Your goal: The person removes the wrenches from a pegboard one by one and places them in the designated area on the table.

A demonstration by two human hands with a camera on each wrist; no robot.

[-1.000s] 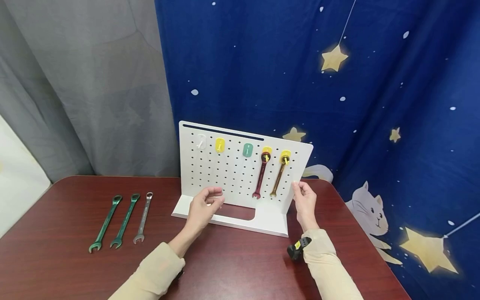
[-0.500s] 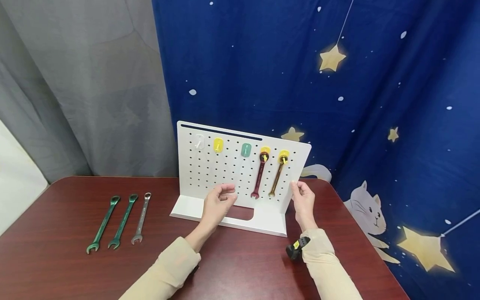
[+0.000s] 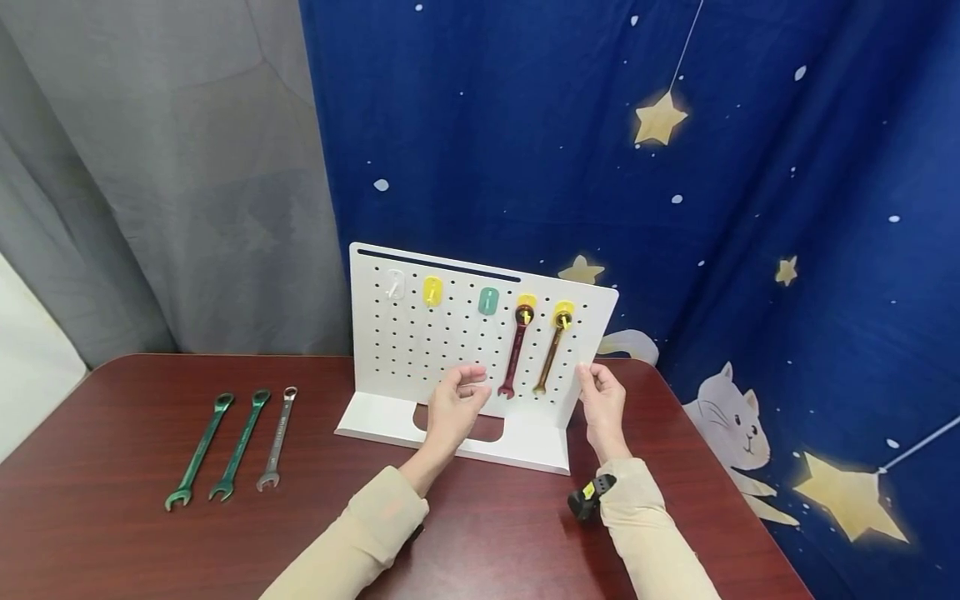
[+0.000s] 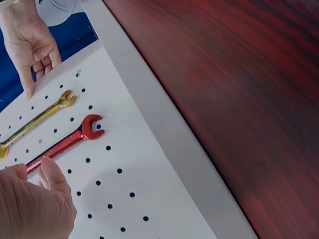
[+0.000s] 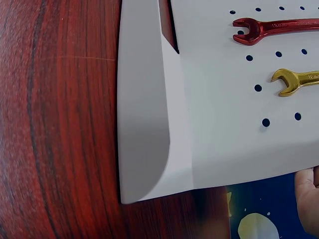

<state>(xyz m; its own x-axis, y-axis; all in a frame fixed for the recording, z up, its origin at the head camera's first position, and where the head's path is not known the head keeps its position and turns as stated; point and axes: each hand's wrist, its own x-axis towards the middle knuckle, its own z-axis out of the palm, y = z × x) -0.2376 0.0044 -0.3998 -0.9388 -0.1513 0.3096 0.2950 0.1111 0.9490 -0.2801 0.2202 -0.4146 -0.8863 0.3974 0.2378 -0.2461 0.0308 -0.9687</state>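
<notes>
The left hand has loose, unclenched fingers; just right of them the red wrench hangs on the white pegboard. The right hand pinches the pegboard's edge, the gold wrench hanging left of its fingers.

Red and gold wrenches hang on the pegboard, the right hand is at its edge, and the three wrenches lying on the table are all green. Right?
Not all green: the head view shows two green wrenches and one silver wrench on the table. The red wrench, gold wrench and right hand at the pegboard are as you said.
</notes>
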